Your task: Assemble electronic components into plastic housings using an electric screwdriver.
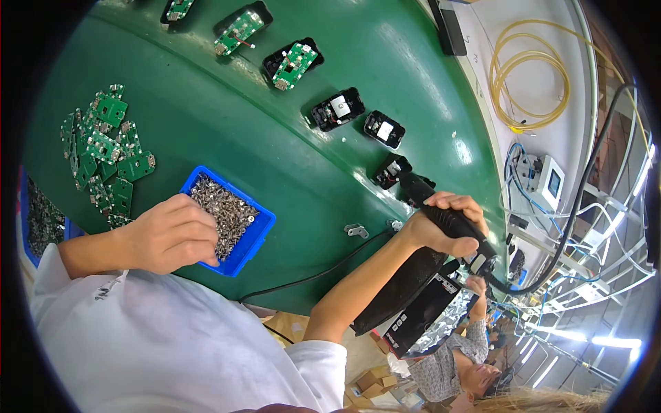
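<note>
My left hand (172, 234) rests over the near left side of a blue tray (264, 233) heaped with small metal screws (224, 213). Its fingers are curled down, and what they pinch, if anything, is hidden. Wrapped around a black electric screwdriver (418, 189), my right hand (430, 234) holds it tilted, its front end over a small black housing (391, 172). Two more black housings with white pieces inside, one nearer (384, 129) and one farther (337, 110), continue the row. Beyond them, green circuit boards (295, 65) lie on several other housings.
Loose green circuit boards (103, 148) are piled on the green table at left. A black box (423, 313) stands below my right forearm. The screwdriver's cord (585, 179) loops at right, near a coiled yellow hose (530, 76). Another person (447, 368) is at lower right.
</note>
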`<action>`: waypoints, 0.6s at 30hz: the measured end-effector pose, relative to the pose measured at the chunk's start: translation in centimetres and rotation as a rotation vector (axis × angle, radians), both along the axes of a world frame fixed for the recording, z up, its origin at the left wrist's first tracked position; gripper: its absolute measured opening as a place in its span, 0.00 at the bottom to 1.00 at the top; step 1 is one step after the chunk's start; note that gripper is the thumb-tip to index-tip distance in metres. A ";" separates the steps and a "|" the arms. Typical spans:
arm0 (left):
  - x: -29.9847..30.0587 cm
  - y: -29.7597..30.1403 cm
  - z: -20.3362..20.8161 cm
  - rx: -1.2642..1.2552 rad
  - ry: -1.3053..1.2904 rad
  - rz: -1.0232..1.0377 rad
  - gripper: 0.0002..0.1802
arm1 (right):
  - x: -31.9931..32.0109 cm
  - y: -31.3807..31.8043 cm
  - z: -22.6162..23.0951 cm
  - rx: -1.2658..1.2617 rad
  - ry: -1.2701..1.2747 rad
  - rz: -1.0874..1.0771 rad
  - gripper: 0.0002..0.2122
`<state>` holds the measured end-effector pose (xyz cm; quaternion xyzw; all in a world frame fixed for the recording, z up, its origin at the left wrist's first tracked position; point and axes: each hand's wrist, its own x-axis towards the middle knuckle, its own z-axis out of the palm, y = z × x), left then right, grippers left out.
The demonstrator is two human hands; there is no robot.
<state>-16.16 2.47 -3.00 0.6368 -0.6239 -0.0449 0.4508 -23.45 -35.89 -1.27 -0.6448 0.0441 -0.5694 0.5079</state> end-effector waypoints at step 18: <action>-0.6 -2.1 5.2 -0.236 0.759 0.024 0.10 | -1.6 13.5 12.9 0.501 -0.604 1.103 0.10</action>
